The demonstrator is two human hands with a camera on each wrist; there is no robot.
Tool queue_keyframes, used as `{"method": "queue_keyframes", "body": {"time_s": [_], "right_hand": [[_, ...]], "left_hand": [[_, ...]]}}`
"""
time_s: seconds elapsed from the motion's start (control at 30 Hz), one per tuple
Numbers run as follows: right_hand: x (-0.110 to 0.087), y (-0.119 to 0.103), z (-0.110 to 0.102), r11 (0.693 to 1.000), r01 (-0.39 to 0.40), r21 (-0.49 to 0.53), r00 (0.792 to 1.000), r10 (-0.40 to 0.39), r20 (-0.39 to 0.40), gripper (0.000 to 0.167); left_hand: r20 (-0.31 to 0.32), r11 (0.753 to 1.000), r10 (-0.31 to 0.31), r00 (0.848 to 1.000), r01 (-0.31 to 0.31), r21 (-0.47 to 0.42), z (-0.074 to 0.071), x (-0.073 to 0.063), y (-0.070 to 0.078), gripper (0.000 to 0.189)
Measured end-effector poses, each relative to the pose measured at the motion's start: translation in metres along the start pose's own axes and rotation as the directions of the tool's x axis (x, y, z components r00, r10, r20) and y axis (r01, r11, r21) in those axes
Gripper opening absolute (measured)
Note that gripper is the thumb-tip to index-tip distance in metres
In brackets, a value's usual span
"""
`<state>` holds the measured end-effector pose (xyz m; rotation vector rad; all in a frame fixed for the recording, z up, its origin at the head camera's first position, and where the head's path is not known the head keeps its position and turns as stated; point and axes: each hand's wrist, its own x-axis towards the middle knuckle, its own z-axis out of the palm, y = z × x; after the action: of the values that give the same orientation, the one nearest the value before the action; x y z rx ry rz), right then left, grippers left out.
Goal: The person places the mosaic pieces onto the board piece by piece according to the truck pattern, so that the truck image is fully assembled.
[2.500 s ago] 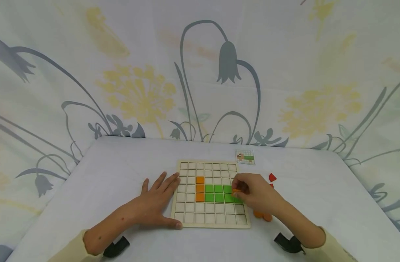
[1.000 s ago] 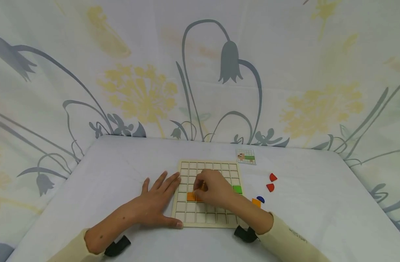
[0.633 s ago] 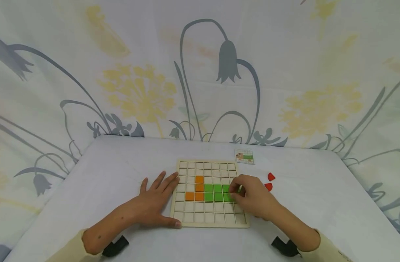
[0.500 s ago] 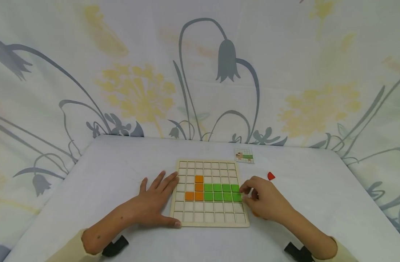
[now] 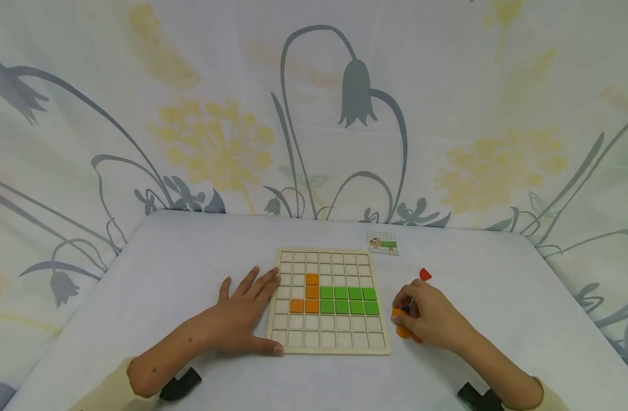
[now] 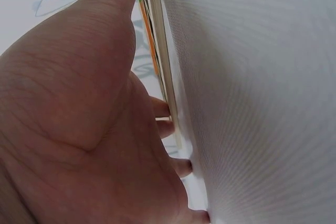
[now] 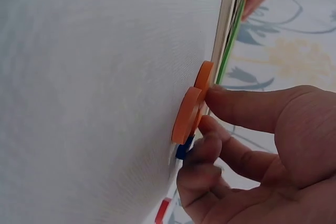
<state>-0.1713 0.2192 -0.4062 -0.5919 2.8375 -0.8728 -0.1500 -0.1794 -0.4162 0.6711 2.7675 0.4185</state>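
A square wooden grid board [image 5: 329, 349] lies on the white table. Set in its cells are two rows of green tiles [image 5: 347, 299] and, left of them, several orange tiles [image 5: 312, 291]. My left hand [image 5: 242, 317] is spread at the board's left side, fingertips at the edge and thumb at the near corner. Right of the board, the thumb and index finger of my right hand [image 5: 432, 317] pinch an orange square tile [image 5: 397, 313] lying among loose pieces. Rounded orange pieces [image 7: 187, 115] and a blue piece [image 7: 184, 147] are close by these fingers, partly covered by the hand.
A red wedge-shaped piece [image 5: 425, 274] lies beyond my right hand. A small picture card [image 5: 383, 243] with a coloured grid pattern lies at the board's far right corner. Behind the table hangs a flower-printed cloth [image 5: 314, 114].
An orange tile now sits in the cell left of the orange column's bottom. My right hand went across the board, then back right to the loose pieces. The left hand stayed put.
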Motion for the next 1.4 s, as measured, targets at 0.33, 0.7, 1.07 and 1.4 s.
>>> {"method": "queue_keyframes", "body": {"time_s": [0.33,0.7,1.07,1.4], "right_hand": [[0.007,-0.009,-0.002,0.999,-0.005,0.045,0.999,0.003,0.037,0.024],[0.034,-0.043,0.012,0.984,0.113,0.137,0.993,-0.118,0.032,0.017],[0.073,-0.096,0.055,0.943,0.273,0.193,0.958,-0.284,0.031,0.014],[0.102,-0.125,0.079,0.937,0.283,0.207,0.949,-0.304,0.079,0.017]], "left_hand": [[-0.002,1.0,0.005,1.0,-0.005,-0.009,-0.001,0.001,0.0,0.131],[-0.002,1.0,0.012,1.0,-0.012,-0.007,0.001,0.0,-0.001,0.131],[-0.017,1.0,0.016,1.0,-0.016,-0.017,0.001,-0.002,-0.002,0.13],[-0.023,0.999,0.037,0.999,-0.037,0.012,0.0,-0.002,-0.003,0.128]]}}
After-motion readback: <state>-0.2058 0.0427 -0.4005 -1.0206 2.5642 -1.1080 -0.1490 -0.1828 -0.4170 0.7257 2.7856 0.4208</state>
